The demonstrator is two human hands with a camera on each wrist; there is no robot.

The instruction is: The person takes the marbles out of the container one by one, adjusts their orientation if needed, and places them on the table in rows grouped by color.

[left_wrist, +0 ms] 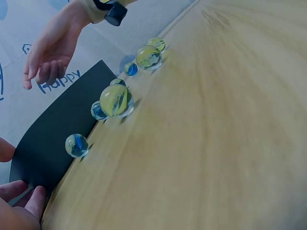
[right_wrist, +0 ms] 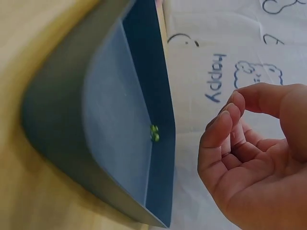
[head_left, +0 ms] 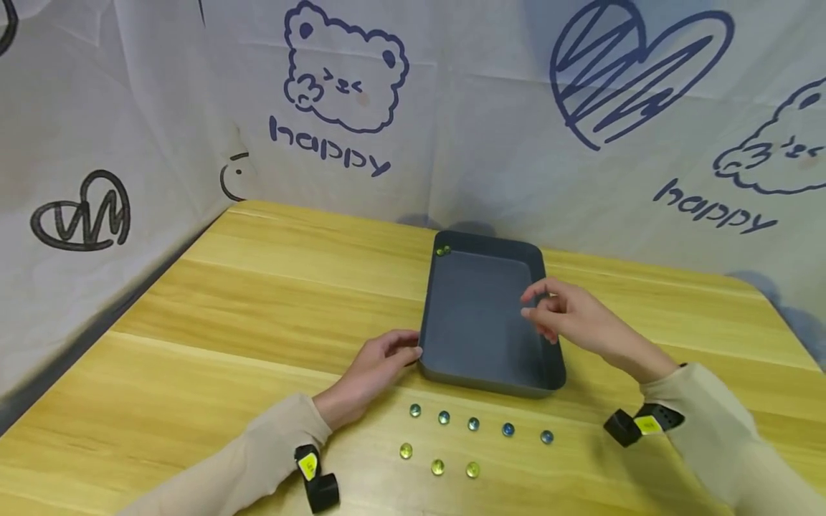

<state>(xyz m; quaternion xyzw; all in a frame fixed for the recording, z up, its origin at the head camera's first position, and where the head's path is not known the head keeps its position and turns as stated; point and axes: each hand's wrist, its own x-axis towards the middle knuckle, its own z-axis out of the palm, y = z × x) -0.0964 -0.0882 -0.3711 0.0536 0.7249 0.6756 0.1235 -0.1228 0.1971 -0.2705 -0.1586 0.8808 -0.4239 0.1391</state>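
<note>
A dark grey rectangular tray (head_left: 480,315) lies on the wooden table. Two yellow-green marbles (head_left: 443,251) sit in its far left corner. My left hand (head_left: 374,369) rests against the outside of the tray's left wall near the front corner, its fingertips (left_wrist: 36,196) on the wall in the left wrist view. Above the tray's right rim hovers my right hand (head_left: 568,315), fingers loosely bent, with nothing showing between thumb and forefinger. In front of the tray, several blue marbles (head_left: 474,424) form a row, with three yellow marbles (head_left: 438,467) in another row nearer me.
White cloth (head_left: 452,143) with drawn bears and hearts hangs behind the table and along its left side. The table (head_left: 258,301) extends to both sides of the tray. Black cameras are strapped to both wrists.
</note>
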